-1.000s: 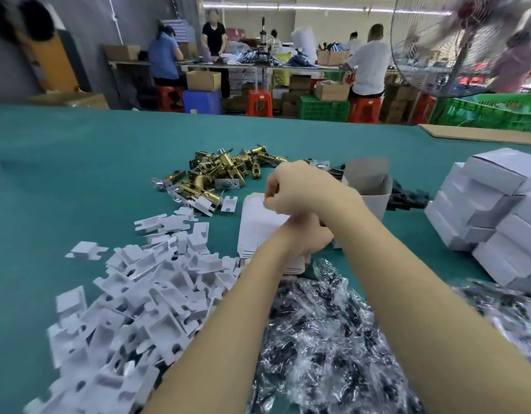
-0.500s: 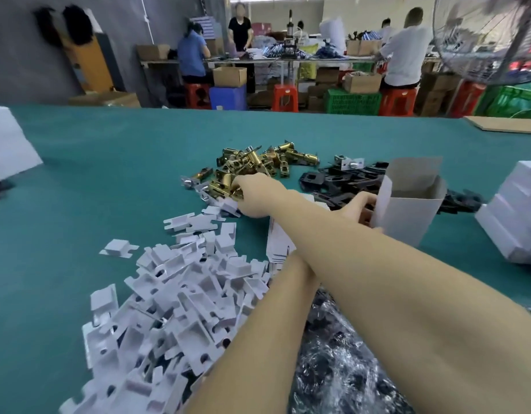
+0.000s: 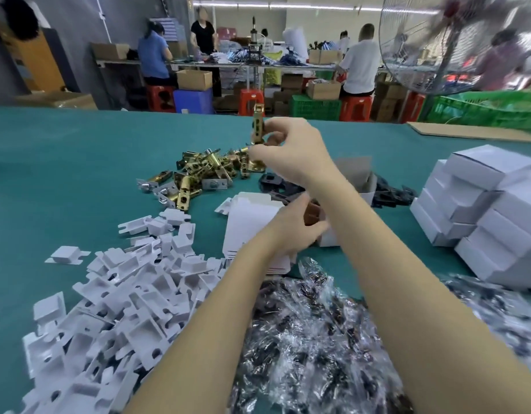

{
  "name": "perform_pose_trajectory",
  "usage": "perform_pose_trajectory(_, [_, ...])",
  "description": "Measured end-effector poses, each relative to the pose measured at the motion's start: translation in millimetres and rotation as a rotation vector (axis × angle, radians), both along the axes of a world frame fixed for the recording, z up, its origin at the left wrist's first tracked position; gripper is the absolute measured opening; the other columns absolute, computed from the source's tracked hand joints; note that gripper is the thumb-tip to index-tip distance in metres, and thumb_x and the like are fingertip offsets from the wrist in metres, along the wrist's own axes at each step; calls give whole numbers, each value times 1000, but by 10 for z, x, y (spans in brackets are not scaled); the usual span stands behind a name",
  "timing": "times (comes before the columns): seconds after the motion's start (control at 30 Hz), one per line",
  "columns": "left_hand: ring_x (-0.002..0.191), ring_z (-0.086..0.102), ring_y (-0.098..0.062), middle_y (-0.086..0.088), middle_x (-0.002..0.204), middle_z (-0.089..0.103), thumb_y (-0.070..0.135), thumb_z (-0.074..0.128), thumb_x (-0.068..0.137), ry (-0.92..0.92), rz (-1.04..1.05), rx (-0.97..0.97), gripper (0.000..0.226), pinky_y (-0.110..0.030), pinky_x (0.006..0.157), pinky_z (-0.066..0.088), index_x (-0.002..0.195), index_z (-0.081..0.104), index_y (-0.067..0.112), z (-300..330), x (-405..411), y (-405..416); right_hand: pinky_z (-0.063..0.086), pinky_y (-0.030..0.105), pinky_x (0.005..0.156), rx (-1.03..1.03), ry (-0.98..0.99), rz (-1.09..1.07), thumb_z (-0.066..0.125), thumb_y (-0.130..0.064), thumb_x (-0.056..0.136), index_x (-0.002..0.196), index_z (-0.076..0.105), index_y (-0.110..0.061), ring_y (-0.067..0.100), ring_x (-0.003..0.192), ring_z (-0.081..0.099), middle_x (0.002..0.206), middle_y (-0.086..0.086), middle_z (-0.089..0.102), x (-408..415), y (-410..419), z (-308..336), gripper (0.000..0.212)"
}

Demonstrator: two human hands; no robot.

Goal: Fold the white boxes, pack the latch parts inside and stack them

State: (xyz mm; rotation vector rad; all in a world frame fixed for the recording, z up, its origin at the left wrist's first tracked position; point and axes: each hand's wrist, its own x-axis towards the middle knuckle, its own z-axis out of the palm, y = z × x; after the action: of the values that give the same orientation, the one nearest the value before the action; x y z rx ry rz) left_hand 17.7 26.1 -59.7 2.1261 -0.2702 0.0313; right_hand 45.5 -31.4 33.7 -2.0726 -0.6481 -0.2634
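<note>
My right hand (image 3: pixel 291 150) pinches a brass latch (image 3: pixel 258 124) and holds it upright above the pile of brass latches (image 3: pixel 204 171). My left hand (image 3: pixel 294 228) passes under my right forearm and grips an open folded white box (image 3: pixel 358 174), which is partly hidden by that forearm. Something brown (image 3: pixel 312 213) shows by my left fingers at the box. A stack of flat white box blanks (image 3: pixel 249 219) lies just left of my left hand. Closed white boxes (image 3: pixel 482 198) are stacked at the right.
A heap of white cardboard inserts (image 3: pixel 123 294) covers the near left of the green table (image 3: pixel 64 162). Clear plastic bags of dark small parts (image 3: pixel 312 339) lie near me. Black parts (image 3: pixel 392 194) lie behind the open box. A fan (image 3: pixel 437 40) and several workers are beyond the table.
My right hand reached into the brass pile and has lifted one latch up off it. My left hand keeps hold of the open box, now nearer me.
</note>
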Motion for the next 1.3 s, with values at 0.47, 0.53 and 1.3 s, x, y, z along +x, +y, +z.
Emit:
perform_pose_trajectory(0.47, [106,68,-10,6,114,70,13,62,100,39,-49,-150,29,-28,86,58,115,55,36,-61,17,-28,65,41,71,135,41,-192,72,-3,86,96,72,-15,24,69,77,89,12,74,-206,-1489,174,15])
perform_pose_trajectory(0.53, [104,68,-6,7,113,71,12,63,99,48,-55,-170,31,-24,83,58,113,56,39,-58,9,-24,65,44,72,144,35,-215,76,-6,84,97,69,-14,25,69,77,91,12,74,-184,-1504,164,17])
perform_pose_trajectory(1.3, [106,70,-10,5,117,73,19,64,100,84,-57,-181,33,-40,96,58,117,55,45,-103,46,-1,61,33,87,-43,-104,-210,79,-14,82,87,80,-22,9,82,74,82,-7,77,-279,-1520,290,9])
